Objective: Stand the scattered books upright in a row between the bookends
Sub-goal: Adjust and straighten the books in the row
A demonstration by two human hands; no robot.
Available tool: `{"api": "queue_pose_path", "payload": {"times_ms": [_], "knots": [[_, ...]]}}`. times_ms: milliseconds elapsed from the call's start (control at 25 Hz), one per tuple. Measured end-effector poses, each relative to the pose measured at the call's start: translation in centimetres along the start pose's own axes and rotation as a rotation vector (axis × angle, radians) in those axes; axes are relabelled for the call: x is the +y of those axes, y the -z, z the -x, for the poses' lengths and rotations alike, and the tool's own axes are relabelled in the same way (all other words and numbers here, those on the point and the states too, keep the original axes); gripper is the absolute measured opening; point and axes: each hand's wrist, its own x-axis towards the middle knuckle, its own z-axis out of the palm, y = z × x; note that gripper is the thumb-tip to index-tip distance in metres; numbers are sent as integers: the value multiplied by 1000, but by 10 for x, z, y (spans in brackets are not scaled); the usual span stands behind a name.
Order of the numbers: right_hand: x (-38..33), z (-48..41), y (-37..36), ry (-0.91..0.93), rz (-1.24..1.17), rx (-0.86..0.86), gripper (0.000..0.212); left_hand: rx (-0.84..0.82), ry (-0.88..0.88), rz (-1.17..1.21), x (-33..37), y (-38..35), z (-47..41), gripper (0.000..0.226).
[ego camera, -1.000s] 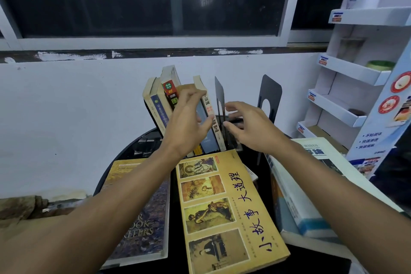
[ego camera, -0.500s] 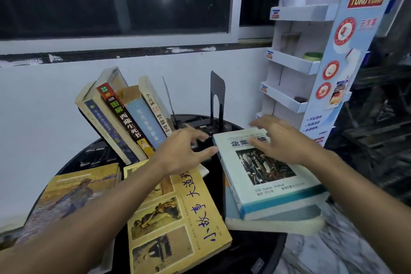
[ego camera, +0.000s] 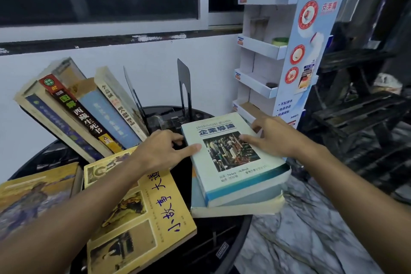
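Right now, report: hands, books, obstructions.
Left hand at edge of pale green book, right hand flat on cover. It lies atop second book. Standing row leans left; yellow book under left arm.
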Motion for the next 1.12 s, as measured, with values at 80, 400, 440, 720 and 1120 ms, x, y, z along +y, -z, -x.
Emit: {"api": "queue_pose_path", "payload": {"times_ms": [80,400,440,720,1120], "knots": [[0,0,-4,-6,-66,14,36,-15,4,19,2,-4,-1,64],[-1,-2,-8,-37,-199,6,23,-75,-32,73,-4,-3,-17,50],[2,-4,-10,-40,-222,-4,27,-81,-31,80,-5,-2,-20,44],[31,-30,-17,-61,-433,-24,68,-188,27,64,-11,11,-31,29],[28,-51,-21,-38,-573,-239,51,-250,67,138,-19,7,-39,37]]}}
